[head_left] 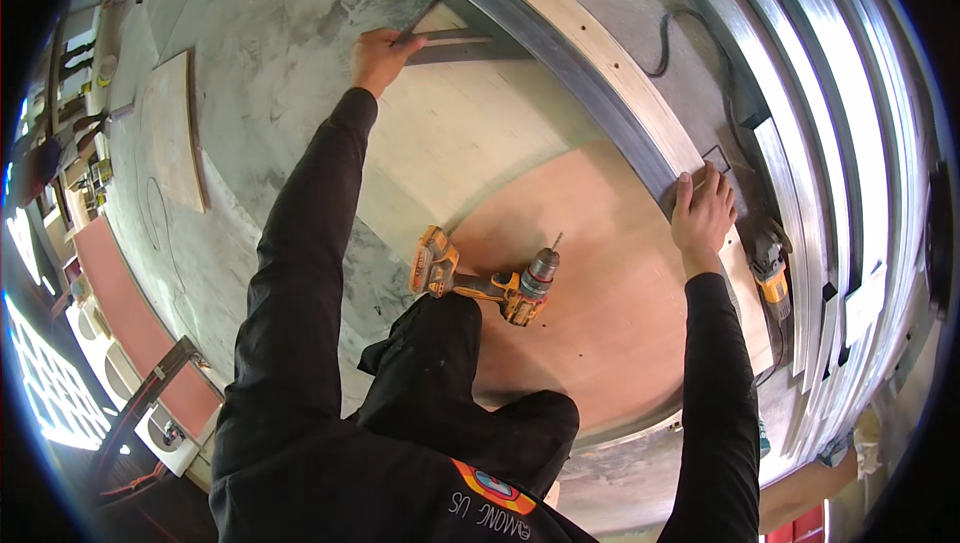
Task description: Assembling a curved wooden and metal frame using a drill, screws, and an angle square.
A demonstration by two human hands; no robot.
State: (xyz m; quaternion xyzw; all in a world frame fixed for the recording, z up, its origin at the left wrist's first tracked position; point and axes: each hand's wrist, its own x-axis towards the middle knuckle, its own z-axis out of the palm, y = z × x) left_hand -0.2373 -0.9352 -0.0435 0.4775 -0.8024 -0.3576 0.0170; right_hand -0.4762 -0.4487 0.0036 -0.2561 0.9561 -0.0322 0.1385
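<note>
My left hand [380,60] is closed on the near end of a slim grey metal piece [465,50], whose far end meets a long grey metal channel [600,113]. A thin dark edge slants away from the same hand; its exact kind is unclear. My right hand [705,215] grips the channel and the pale wooden strip [610,63] along its outer side, thumb toward the channel and fingers over the strip. Between my arms a yellow and black cordless drill [515,293], with a bit fitted, lies beside my knee on the reddish plywood sheet [610,233].
An angle grinder [770,268] with a black cable [725,83] lies right of my right hand. Beyond it run several long shiny metal profiles [850,113]. A board [178,128] lies on the stained concrete floor [290,53] at the left.
</note>
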